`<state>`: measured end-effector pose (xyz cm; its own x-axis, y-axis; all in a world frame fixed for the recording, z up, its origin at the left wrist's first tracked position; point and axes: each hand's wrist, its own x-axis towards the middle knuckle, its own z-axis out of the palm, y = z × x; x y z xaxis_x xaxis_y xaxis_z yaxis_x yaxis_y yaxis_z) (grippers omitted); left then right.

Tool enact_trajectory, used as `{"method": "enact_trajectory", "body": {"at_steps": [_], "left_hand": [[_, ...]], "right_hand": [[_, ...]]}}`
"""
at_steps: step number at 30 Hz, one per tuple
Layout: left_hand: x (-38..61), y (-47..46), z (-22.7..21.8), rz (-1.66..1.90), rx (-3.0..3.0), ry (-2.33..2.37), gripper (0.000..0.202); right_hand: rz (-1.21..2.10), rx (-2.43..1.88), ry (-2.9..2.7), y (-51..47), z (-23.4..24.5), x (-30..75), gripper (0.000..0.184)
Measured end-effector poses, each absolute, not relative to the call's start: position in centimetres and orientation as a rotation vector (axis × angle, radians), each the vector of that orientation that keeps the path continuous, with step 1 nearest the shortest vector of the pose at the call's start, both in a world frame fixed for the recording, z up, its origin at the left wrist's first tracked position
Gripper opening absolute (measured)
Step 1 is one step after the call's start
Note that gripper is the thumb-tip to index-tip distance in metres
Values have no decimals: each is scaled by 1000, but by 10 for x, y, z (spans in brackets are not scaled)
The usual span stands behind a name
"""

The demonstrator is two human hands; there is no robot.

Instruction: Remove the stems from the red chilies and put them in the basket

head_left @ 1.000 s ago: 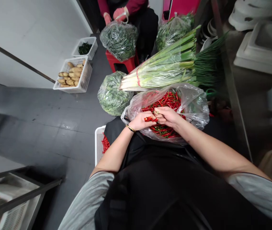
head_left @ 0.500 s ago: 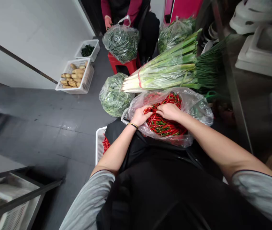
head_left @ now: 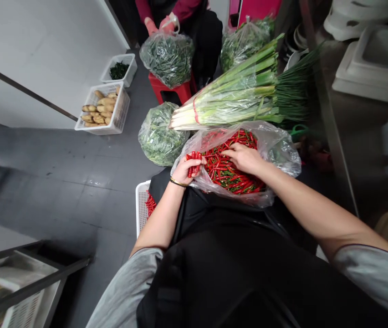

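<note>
My left hand (head_left: 182, 172) is closed around a small bunch of red chilies (head_left: 194, 165), palm up, at the left rim of a clear plastic bag (head_left: 279, 146). The open bag sits at my lap, full of red chilies with green stems (head_left: 230, 175). Over the middle of that heap, my right hand (head_left: 246, 159) has its fingers drawn together and touching the chilies. What lies between those fingertips is too small to make out. More red chilies (head_left: 150, 205) lie in a white basket (head_left: 142, 209) by my left leg, partly hidden by it.
Leeks (head_left: 228, 102) lie just beyond the bag, beside a bagged green vegetable (head_left: 163, 134). Another person (head_left: 183, 11) handles a bag of greens (head_left: 168, 57) on a red stool (head_left: 156, 89). Baskets of tubers (head_left: 120, 114) and greens (head_left: 132, 68) stand left; a metal edge (head_left: 337, 150) runs right.
My left hand has moved left and turned palm up, away from my right, showing its chilies. My right hand stays over the heap. The other person's second hand has come to their bag.
</note>
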<state>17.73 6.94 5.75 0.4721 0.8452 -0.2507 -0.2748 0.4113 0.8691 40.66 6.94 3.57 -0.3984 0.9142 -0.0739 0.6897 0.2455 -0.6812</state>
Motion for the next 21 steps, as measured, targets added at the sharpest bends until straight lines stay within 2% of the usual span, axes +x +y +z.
{"method": "enact_trajectory", "body": {"at_steps": [4,8,10,13,16,19,21], "left_hand": [[164,62,50,782,768,748,29],[161,59,50,759,776,736,39],[166,59,50,733,768,760,40],[186,57,46,729,763,877,37],[212,53,43,802,826,994,41],[227,49,44,780,940,1033,42],[228,47,47,723,998,1043,43]], "right_hand": [[423,-1533,-2825,84,27,388,33],[362,-1575,-2896,91,39,416,28],[495,-1692,-2692,86,46,439,22],[1078,-1713,-2165,68,45,452,16],[1604,-1512,-1580,47,35,430,26],[1642,-1446,-1518,33,30,398,28],[1387,-1510,-1785,28,36,386,23]]}}
